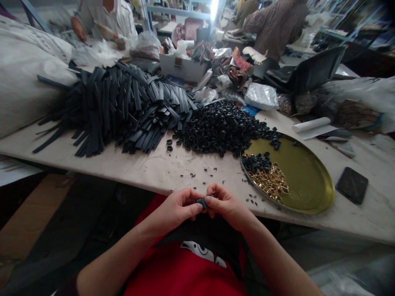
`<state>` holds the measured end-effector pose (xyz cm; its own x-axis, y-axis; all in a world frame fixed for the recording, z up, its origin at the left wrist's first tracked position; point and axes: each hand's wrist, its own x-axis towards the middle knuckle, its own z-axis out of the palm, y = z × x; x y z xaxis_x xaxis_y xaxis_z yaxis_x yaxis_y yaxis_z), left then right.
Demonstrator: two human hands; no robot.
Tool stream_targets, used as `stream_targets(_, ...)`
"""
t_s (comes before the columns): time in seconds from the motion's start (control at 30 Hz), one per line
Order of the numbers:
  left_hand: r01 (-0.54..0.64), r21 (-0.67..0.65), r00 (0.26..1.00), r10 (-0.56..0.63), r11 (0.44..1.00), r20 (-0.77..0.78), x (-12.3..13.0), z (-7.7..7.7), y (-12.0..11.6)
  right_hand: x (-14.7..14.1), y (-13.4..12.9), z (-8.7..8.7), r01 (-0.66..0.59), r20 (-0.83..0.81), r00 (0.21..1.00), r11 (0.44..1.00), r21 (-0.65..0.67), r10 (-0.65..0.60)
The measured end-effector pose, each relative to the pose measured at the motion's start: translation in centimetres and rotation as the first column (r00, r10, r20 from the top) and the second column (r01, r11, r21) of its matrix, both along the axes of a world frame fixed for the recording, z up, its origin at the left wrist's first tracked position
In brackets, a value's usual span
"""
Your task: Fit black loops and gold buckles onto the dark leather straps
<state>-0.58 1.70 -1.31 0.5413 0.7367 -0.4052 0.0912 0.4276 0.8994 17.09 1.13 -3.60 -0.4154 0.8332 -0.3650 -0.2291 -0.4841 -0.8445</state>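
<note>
Just in front of the table edge, my left hand (185, 204) and my right hand (219, 201) meet, thumbs and fingers pinched on one small black piece (202, 202). It resembles the black loops on the table, but fingers cover part of it. Beyond my hands lies a heap of small black loops (219, 127). To the right, a round gold-coloured tray (311, 172) holds shiny gold metal fittings (271, 183), with more black loops (257, 162) beside them. Flat black straps (123, 102) form a large pile at the left.
Tiny dark scraps (210, 169) are scattered on the table (148, 168) near my hands. A dark phone-like slab (352, 184) lies right of the tray. A white box (182, 68) and plastic-wrapped bundles stand behind; a large white sack (27, 78) is at left. Other people (108, 24) are farther back.
</note>
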Motion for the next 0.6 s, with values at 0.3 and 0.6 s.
stream_targets(0.3, 0.147, 0.122, 0.97, -0.119, 0.982, -0.214, 0.3, 0.3, 0.0, -0.1, -1.3, 0.3, -0.066, 0.491, 0.867, 0.958, 0.28, -0.084)
stream_targets(0.6, 0.097, 0.089, 0.959, -0.07, 0.991, -0.275, 1.5, -2.1, 0.4, 0.4, -0.8, -0.2, -0.189, 0.55, 0.835, 0.928, 0.321, -0.02)
